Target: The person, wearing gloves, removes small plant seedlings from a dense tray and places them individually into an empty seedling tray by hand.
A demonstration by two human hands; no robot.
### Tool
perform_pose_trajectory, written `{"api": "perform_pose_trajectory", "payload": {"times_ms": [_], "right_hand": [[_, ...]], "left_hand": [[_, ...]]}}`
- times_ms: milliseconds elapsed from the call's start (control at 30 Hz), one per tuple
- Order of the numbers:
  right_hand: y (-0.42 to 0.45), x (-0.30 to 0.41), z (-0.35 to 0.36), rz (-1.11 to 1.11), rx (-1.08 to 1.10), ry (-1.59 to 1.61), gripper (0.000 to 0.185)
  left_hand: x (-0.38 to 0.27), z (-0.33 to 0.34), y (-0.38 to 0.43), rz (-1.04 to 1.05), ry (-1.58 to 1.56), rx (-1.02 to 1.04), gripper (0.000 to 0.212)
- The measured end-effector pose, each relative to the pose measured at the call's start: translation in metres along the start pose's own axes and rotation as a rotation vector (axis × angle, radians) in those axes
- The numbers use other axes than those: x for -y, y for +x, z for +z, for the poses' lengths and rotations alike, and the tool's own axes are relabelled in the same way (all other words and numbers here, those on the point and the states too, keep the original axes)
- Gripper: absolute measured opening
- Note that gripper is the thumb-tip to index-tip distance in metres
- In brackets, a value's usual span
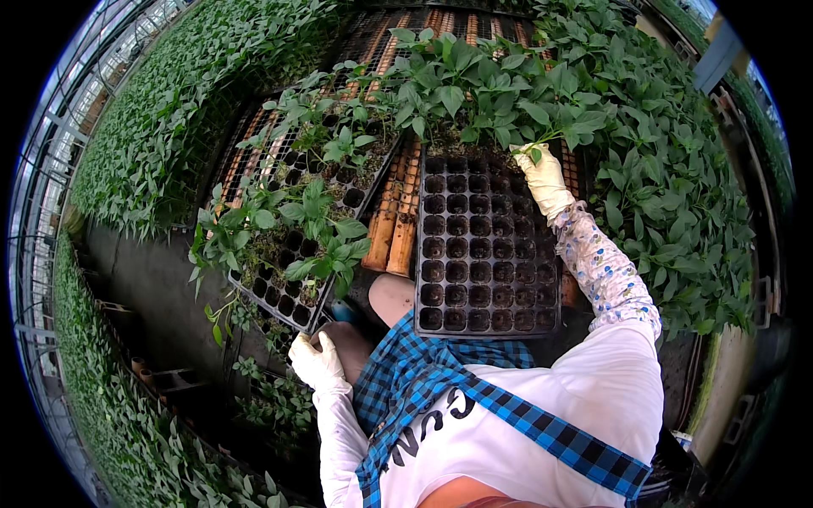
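My right hand, in a pale yellow glove, is at the upper right corner of a black plastic seedling tray, its fingers closed around the stem of a leafy seedling. The near rows of that tray hold no plants; green seedlings stand along its far end. Down at the left, my gloved left hand is beside my knee, just below the near corner of a second, tilted seedling tray. Scattered seedlings grow in that tray. Whether the left fingers touch its rim is unclear.
Dense seedlings fill the benches at the left and right. Bamboo poles and wire mesh lie under the trays. More small plants sit low beside my left arm. Concrete blocks stand at the lower left.
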State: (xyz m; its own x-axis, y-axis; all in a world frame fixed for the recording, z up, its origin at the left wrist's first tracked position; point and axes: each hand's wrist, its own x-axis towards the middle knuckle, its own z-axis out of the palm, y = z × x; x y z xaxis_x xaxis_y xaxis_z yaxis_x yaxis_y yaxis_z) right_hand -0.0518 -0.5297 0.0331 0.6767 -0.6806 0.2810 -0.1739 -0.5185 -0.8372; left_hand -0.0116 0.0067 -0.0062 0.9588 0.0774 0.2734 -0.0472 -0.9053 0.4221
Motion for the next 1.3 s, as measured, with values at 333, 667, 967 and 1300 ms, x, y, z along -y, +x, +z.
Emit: {"api": "perform_pose_trajectory", "payload": {"times_ms": [333,667,967,1300], "right_hand": [[0.004,0.023,0.001,0.148,0.198,-0.664,0.038],[0.005,0.011,0.004,0.191,0.240,-0.677,0.035],[-0.057,0.015,0.049,-0.257,0.162,0.179,0.019],[-0.098,0.126,0.225,0.099,0.774,0.214,0.049]], "left_hand": [[0.006,-0.001,-0.005,-0.023,0.022,0.013,0.032],[0.003,-0.007,-0.002,0.026,0.056,-0.073,0.036],[-0.006,-0.011,-0.003,-0.091,-0.080,-0.053,0.054],[0.027,0.013,0.039,-0.536,-0.927,-0.005,0.050]]}}
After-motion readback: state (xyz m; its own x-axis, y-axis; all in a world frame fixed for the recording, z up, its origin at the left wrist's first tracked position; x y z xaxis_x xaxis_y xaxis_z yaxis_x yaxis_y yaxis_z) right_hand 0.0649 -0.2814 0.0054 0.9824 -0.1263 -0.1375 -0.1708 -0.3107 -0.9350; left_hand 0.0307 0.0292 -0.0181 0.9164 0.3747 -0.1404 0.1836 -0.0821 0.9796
